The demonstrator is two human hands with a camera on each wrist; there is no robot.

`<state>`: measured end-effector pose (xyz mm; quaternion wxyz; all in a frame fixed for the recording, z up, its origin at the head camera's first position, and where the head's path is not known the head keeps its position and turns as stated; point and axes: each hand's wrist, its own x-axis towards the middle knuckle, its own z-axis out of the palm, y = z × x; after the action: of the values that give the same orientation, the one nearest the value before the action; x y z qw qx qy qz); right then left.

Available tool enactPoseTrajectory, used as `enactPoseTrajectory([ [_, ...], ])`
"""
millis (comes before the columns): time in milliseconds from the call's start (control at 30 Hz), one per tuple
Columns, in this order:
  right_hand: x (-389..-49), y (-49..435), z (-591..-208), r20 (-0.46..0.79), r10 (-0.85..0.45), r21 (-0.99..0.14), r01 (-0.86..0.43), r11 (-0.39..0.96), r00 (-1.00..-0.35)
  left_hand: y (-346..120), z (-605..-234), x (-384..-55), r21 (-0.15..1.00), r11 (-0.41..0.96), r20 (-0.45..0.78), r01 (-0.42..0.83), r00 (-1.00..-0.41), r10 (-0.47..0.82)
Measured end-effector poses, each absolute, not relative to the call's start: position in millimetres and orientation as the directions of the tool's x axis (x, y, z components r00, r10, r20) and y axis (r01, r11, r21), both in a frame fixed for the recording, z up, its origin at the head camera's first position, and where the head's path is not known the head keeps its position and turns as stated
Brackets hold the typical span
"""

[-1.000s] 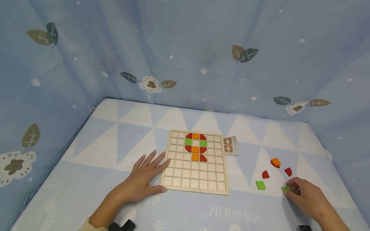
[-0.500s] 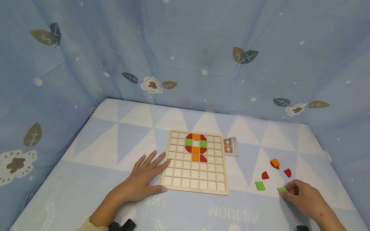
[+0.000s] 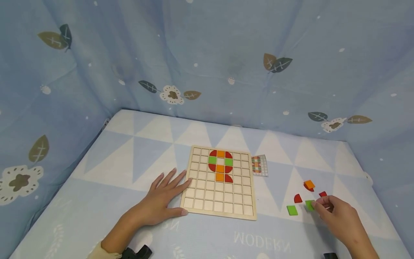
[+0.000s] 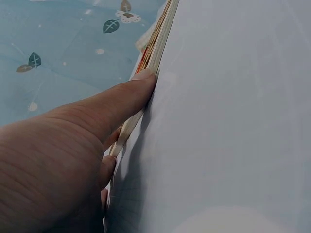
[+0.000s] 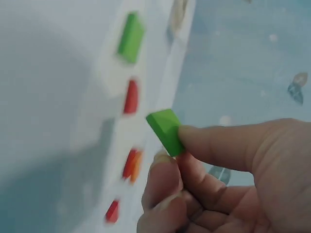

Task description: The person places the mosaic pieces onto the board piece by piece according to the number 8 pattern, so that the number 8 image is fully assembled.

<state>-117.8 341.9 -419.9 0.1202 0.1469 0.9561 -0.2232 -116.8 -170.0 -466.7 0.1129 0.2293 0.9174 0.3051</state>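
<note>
My right hand (image 3: 341,219) pinches a green square tile (image 5: 166,130) between thumb and fingertips, above the table at the right. Spread flat, my left hand (image 3: 165,199) lies at the left edge of the wooden grid board (image 3: 223,213), its thumb and fingertips touching the frame. Red quarter-round, orange and green tiles fill some cells in the upper middle of the board, around one bare cell. On the table near my right hand lie another green square tile (image 3: 292,210), a red quarter-round tile (image 3: 298,198), and an orange square tile (image 3: 309,184) resting over a red one.
A small pattern card (image 3: 260,165) lies beside the board's upper right edge. One more red tile (image 3: 323,194) is partly hidden behind my right fingers. A patterned blue curtain (image 3: 207,64) encloses the table (image 3: 155,126) at the back and sides.
The green tile in my right hand has come up off the table and moved left, towards the other green tile. My left hand stays at the board's edge.
</note>
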Motion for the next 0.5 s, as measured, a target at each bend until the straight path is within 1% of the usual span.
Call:
enactPoseTrajectory([
  [133, -127.1, 316.2, -412.7, -0.283, 0.117, -0.460, 0.242, 0.854, -0.952, -170.9, -467.3, -116.5, 0.611, 0.714, -0.077, 0.343, -0.871, 0.485],
  [300, -134.8, 274.2, -411.8, -0.255, -0.022, -0.527, 0.120, 0.842, -0.967, -171.0, -468.8, -116.8, 0.615, 0.707, -0.071, 0.350, -0.868, 0.491],
  [400, -141.1, 249.8, -412.5, -0.214, -0.108, -0.559, 0.031, 0.828, -0.971, -170.9, -468.5, -117.2, 0.619, 0.698, -0.058, 0.359, -0.866, 0.497],
  [500, -148.4, 229.5, -412.3, -0.147, -0.220, -0.589, -0.093, 0.803, -0.964, -170.7, -467.4, -117.4, 0.622, 0.693, -0.050, 0.364, -0.865, 0.499],
])
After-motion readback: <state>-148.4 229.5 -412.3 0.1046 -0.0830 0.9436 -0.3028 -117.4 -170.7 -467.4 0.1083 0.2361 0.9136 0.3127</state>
